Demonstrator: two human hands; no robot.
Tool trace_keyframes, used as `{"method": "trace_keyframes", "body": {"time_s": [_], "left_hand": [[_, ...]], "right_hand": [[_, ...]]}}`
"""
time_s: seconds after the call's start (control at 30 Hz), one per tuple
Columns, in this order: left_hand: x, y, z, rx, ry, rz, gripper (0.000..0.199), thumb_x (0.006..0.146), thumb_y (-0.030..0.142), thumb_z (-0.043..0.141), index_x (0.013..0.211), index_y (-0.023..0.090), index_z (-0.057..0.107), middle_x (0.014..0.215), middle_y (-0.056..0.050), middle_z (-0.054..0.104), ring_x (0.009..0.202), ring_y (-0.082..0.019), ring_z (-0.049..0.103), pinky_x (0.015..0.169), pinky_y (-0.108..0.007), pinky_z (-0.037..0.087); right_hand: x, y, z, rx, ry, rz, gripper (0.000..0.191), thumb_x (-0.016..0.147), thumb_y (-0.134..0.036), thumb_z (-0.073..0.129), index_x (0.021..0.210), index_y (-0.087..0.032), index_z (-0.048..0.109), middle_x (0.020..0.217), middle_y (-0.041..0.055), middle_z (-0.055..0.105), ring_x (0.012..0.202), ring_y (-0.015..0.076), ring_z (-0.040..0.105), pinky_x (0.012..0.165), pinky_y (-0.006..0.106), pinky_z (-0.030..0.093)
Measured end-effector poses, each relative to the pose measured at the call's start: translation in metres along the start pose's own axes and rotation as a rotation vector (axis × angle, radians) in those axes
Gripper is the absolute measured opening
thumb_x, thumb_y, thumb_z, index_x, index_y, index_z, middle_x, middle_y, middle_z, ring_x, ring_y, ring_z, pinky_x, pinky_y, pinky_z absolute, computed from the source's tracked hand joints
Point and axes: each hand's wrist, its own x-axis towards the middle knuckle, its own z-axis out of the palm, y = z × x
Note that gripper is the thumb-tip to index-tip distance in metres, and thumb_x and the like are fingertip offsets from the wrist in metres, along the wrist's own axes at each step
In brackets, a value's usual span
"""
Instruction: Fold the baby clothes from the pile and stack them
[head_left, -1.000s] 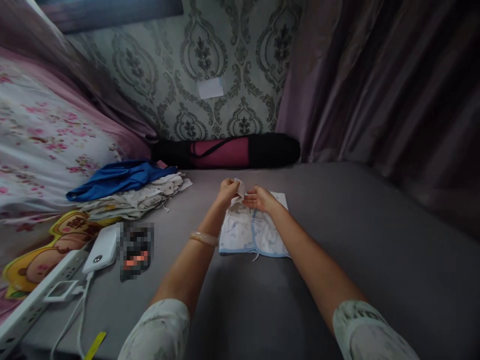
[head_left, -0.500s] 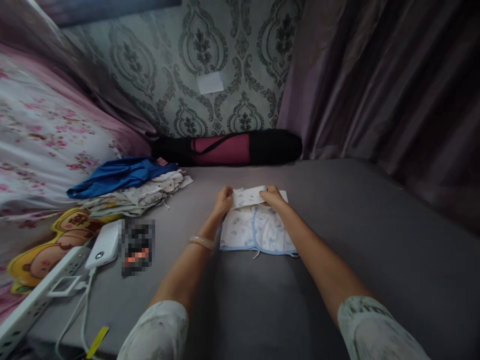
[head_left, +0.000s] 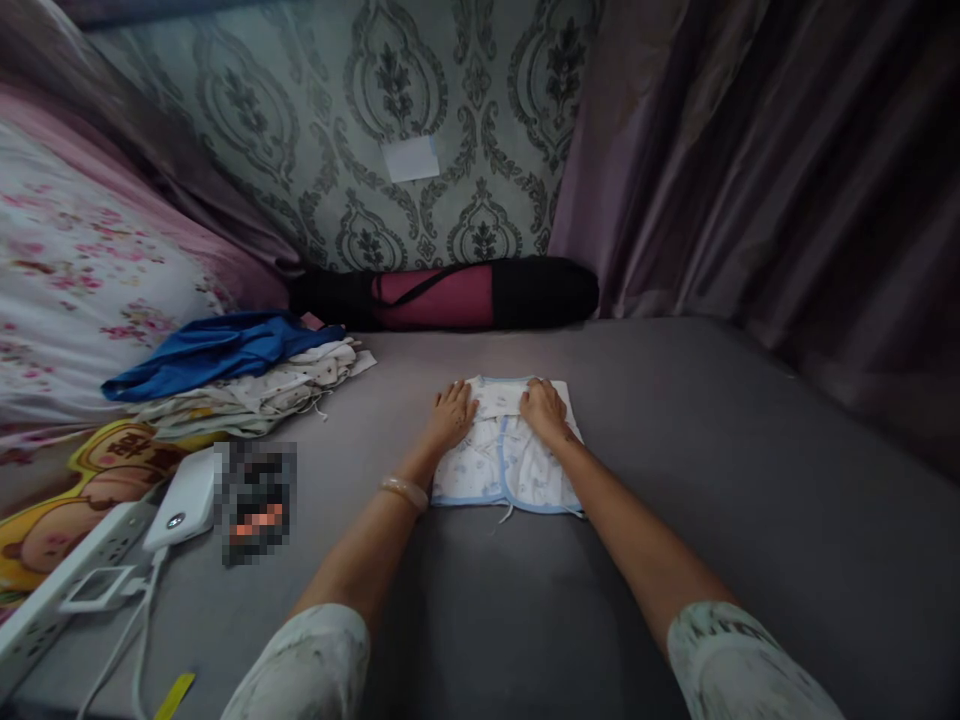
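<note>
A small white baby shirt (head_left: 469, 470) with a faint print and light-blue trim lies on the grey bed sheet, its upper part folded down over the body. Flat on the fold's left end rests my left hand (head_left: 452, 412), fingers extended and slightly apart. My right hand (head_left: 544, 408) is at the fold's right end, its fingers curled and closed against the cloth; the fingertips are partly hidden. Thin ties stick out at the shirt's lower hem.
To the left lie a blue cloth (head_left: 217, 350) and a heap of pale clothes (head_left: 277, 385). Nearer are a yellow cartoon cushion (head_left: 97, 490), a white power bank (head_left: 184, 500), a power strip (head_left: 75, 580) and a blurred item. A black and red long bag (head_left: 442, 295) lies along the wall.
The folded upper part has come down flat onto the shirt. My left hand has gone from gripping its edge to lying flat; my right hand has turned knuckles up over the cloth.
</note>
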Motion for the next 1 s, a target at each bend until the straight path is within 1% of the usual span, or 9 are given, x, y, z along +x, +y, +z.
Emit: {"method": "trace_keyframes", "body": {"time_s": [0.2, 0.27, 0.33, 0.4, 0.47, 0.57, 0.73, 0.9, 1.0], "left_hand": [[0.001, 0.000, -0.011, 0.064, -0.112, -0.008, 0.058, 0.098, 0.046, 0.020, 0.148, 0.017, 0.031, 0.157, -0.011, 0.026, 0.144, -0.030, 0.023, 0.114, -0.055, 0.019], [0.003, 0.004, -0.020, 0.097, -0.160, -0.005, 0.058, 0.098, 0.045, 0.022, 0.147, 0.015, 0.032, 0.156, -0.013, 0.027, 0.144, -0.032, 0.023, 0.113, -0.058, 0.020], [0.006, 0.013, -0.029, 0.136, -0.146, 0.010, 0.056, 0.098, 0.041, 0.025, 0.145, 0.011, 0.034, 0.154, -0.016, 0.030, 0.144, -0.032, 0.024, 0.113, -0.057, 0.020], [0.009, 0.025, -0.034, 0.154, -0.066, 0.055, 0.054, 0.098, 0.037, 0.024, 0.145, 0.010, 0.036, 0.153, -0.016, 0.033, 0.143, -0.029, 0.025, 0.115, -0.053, 0.019], [0.010, 0.037, -0.032, 0.144, 0.001, 0.130, 0.053, 0.099, 0.035, 0.021, 0.145, 0.011, 0.036, 0.152, -0.013, 0.035, 0.143, -0.025, 0.027, 0.116, -0.049, 0.019], [0.009, 0.047, -0.017, 0.136, 0.015, 0.182, 0.053, 0.100, 0.037, 0.020, 0.145, 0.015, 0.037, 0.152, -0.009, 0.037, 0.143, -0.025, 0.027, 0.117, -0.049, 0.019], [0.006, 0.046, 0.002, 0.146, -0.059, 0.134, 0.053, 0.100, 0.039, 0.020, 0.149, 0.021, 0.031, 0.155, -0.007, 0.032, 0.144, -0.025, 0.024, 0.116, -0.050, 0.019], [0.009, 0.045, -0.009, 0.145, -0.139, 0.137, 0.055, 0.100, 0.040, 0.020, 0.149, 0.019, 0.029, 0.156, -0.009, 0.029, 0.145, -0.027, 0.022, 0.116, -0.052, 0.018], [0.009, 0.041, -0.011, 0.138, -0.058, 0.153, 0.059, 0.099, 0.046, 0.019, 0.149, 0.017, 0.029, 0.156, -0.013, 0.027, 0.145, -0.028, 0.020, 0.116, -0.052, 0.017]], "right_hand": [[0.004, 0.004, -0.002, -0.008, -0.013, 0.003, 0.031, 0.095, -0.017, 0.036, 0.121, -0.013, 0.052, 0.120, 0.0164, 0.057, 0.104, 0.0240, 0.061, 0.083, 0.032, 0.045], [0.007, 0.007, -0.006, -0.019, -0.047, -0.020, 0.031, 0.095, -0.017, 0.037, 0.121, -0.013, 0.053, 0.119, 0.0160, 0.057, 0.103, 0.0241, 0.061, 0.083, 0.032, 0.045], [0.007, 0.008, -0.010, -0.051, -0.042, -0.052, 0.032, 0.094, -0.016, 0.038, 0.121, -0.013, 0.055, 0.120, 0.0170, 0.057, 0.105, 0.0251, 0.060, 0.085, 0.034, 0.045], [0.005, 0.009, -0.011, -0.099, 0.015, -0.152, 0.036, 0.094, -0.014, 0.035, 0.123, -0.013, 0.055, 0.125, 0.0182, 0.055, 0.113, 0.0265, 0.056, 0.092, 0.037, 0.042], [0.000, 0.009, -0.008, -0.132, 0.059, -0.323, 0.041, 0.096, -0.017, 0.031, 0.129, -0.014, 0.054, 0.136, 0.0168, 0.051, 0.125, 0.0278, 0.046, 0.104, 0.042, 0.033], [-0.008, 0.010, 0.006, -0.135, -0.006, -0.478, 0.047, 0.098, -0.029, 0.028, 0.141, -0.017, 0.046, 0.149, 0.0104, 0.040, 0.139, 0.0295, 0.028, 0.113, 0.050, 0.017], [-0.014, 0.015, 0.022, -0.139, -0.114, -0.430, 0.053, 0.098, -0.036, 0.023, 0.148, -0.023, 0.034, 0.156, 0.0051, 0.030, 0.144, 0.0289, 0.017, 0.113, 0.059, 0.009], [-0.009, 0.015, 0.013, -0.112, -0.190, -0.411, 0.054, 0.098, -0.037, 0.020, 0.149, -0.024, 0.032, 0.156, 0.0056, 0.028, 0.144, 0.0285, 0.017, 0.113, 0.059, 0.011], [-0.007, 0.021, 0.008, -0.100, -0.138, -0.393, 0.053, 0.099, -0.040, 0.022, 0.149, -0.026, 0.034, 0.157, 0.0078, 0.025, 0.145, 0.0296, 0.016, 0.113, 0.059, 0.010]]}}
